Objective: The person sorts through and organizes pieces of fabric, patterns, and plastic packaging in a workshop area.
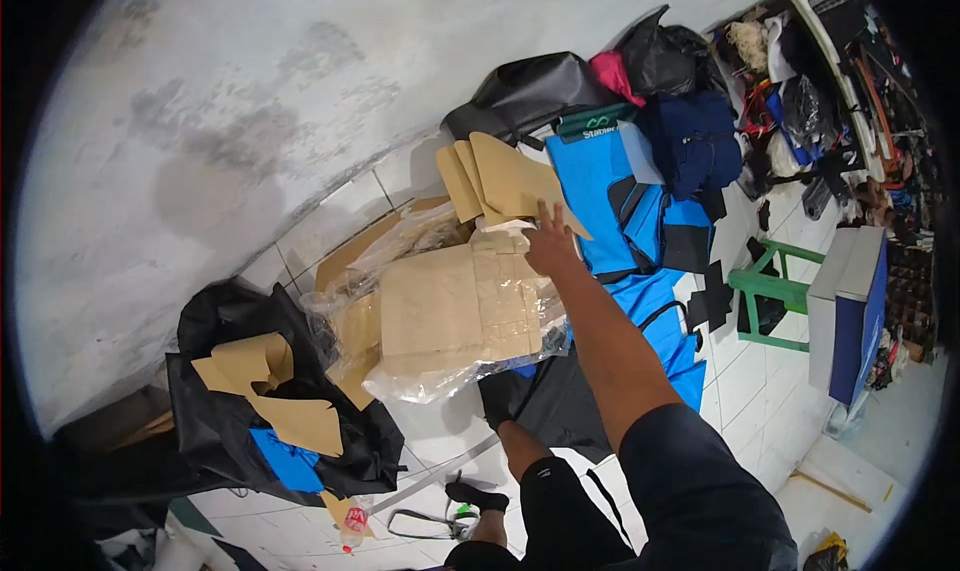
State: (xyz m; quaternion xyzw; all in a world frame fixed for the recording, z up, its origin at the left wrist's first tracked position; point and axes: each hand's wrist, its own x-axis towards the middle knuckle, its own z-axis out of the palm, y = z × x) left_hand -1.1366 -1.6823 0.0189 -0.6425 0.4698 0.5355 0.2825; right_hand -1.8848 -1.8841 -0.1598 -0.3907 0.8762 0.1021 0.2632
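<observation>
My right hand reaches forward from the lower right, arm outstretched in a dark sleeve. Its fingers are apart and lie against the lower edge of a fan of tan cardboard pattern sheets; I see no grip on them. Just below the hand lies a clear plastic bag stuffed with more tan pieces. Blue fabric pieces lie right of the hand. My left hand is out of the picture. My knee in black shorts shows near the bottom.
A black bag at the left holds tan cut-outs and blue cloth. Black and navy bags pile up by the grey wall. A green stool and a grey-and-blue box stand on the white tiles at right. A plastic bottle lies below.
</observation>
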